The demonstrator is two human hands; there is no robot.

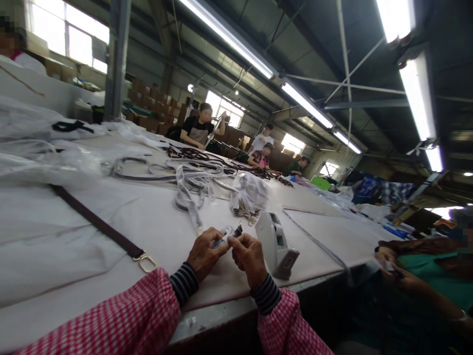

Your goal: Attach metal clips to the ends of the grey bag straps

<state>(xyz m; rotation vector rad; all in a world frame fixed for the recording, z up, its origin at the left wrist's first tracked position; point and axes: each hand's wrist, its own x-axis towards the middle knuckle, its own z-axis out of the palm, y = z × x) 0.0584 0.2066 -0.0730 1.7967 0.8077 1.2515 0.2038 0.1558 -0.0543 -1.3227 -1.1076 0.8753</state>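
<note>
Here I've got my left hand point(204, 254) pinching a clear-wrapped strip end point(221, 240) and my right hand point(248, 256) nipping its small dark clasp point(238, 230) just above the table point(158, 231), beside the tape dispenser point(275, 241), so I reckon steady, close-set fingertips serve best.

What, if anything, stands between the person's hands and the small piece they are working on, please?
Nothing visible does: the left hand and the right hand both pinch the small clear-wrapped piece. The white tape dispenser stands right of the right hand, and the brown strap lies to the left, neither in between.
</note>
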